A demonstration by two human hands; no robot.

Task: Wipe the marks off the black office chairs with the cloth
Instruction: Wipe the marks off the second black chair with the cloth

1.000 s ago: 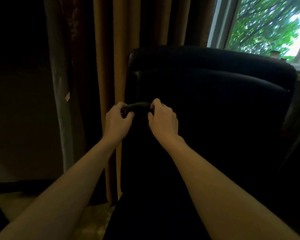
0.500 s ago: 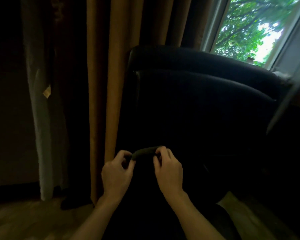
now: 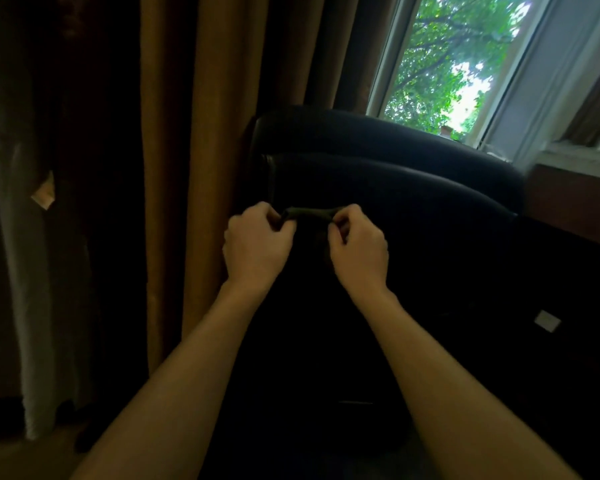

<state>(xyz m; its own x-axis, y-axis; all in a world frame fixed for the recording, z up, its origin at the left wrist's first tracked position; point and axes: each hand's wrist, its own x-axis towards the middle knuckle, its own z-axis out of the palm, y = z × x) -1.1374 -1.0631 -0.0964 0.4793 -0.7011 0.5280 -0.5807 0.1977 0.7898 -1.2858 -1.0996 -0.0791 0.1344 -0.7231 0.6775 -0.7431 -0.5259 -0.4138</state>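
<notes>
Cloth (image 3: 309, 213), dark and rolled into a thin cord, stretched taut between left hand (image 3: 255, 245) and right hand (image 3: 359, 249), each pinching one end; beyond them, smooth padded black chair (image 3: 395, 174) back; left, ochre pleated curtain (image 3: 194, 133).

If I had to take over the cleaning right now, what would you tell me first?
Left hand: pinches the left end of the cloth.
Right hand: pinches the right end, so the dark cloth is pulled out between the two hands.
The cloth is held up in front of the black chair's backrest; whether it touches the chair cannot be told.
The chair stands beside the brown curtain, under the window.
Done: cloth is in hand and at the chair. It is too dark to see any marks, cleaned or not.
Left: press the cloth on the backrest and wipe, then check the rest of the chair.
</notes>
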